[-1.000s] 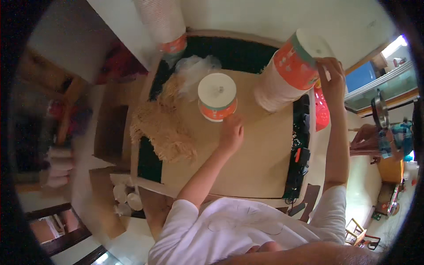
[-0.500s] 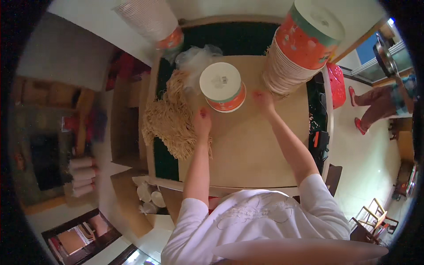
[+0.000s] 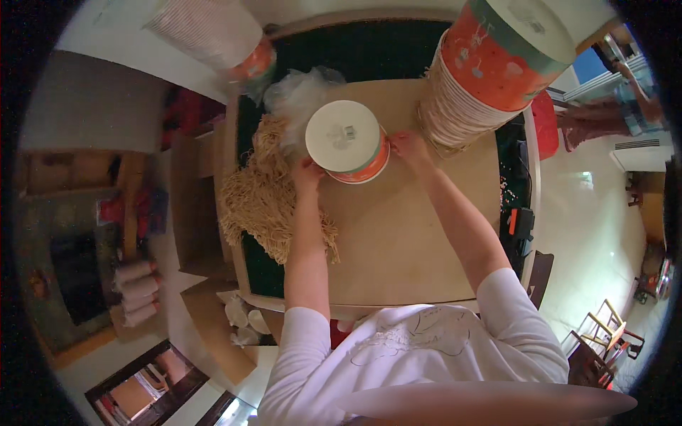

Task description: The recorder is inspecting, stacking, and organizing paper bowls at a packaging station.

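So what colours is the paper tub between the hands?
The paper tub has an off-white top, green band and orange-red side, as the head view shows.

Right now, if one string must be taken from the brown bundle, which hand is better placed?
Probably the left hand: it is beside the brown bundle, while the right hand is at the opposite side of the upside-down bucket.

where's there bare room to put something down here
Widest: the tan board between the forearms, before the orange tub. A narrower bare strip lies between that tub and the tall stack, beyond the right hand. Crowded: left, with tan strings and clear plastic.
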`<state>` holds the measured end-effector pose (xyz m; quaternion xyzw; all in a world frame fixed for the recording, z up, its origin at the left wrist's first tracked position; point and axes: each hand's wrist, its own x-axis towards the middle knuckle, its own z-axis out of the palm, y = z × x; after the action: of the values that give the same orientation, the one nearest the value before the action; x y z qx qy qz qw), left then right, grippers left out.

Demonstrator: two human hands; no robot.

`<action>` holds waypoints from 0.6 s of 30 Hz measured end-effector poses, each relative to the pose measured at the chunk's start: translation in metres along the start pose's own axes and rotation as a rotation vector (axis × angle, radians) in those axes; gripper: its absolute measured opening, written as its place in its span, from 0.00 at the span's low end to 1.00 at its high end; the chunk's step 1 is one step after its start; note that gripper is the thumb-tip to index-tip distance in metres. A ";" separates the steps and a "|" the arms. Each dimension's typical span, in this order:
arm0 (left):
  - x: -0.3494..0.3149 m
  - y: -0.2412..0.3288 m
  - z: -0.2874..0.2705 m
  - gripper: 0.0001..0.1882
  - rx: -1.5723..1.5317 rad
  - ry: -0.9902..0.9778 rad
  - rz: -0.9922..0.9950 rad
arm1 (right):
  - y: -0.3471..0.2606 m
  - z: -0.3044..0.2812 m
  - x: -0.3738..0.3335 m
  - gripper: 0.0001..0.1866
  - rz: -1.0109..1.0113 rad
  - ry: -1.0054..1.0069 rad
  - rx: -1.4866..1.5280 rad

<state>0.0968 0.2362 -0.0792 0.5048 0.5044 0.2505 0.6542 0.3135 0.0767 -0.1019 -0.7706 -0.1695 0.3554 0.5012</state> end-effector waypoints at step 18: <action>-0.038 0.054 0.022 0.09 -0.167 -0.034 -0.137 | -0.032 -0.021 -0.018 0.09 -0.075 -0.069 0.220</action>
<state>0.1128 0.2149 -0.0144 0.4172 0.5038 0.2374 0.7181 0.3193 0.0662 -0.0620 -0.6913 -0.1754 0.3793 0.5895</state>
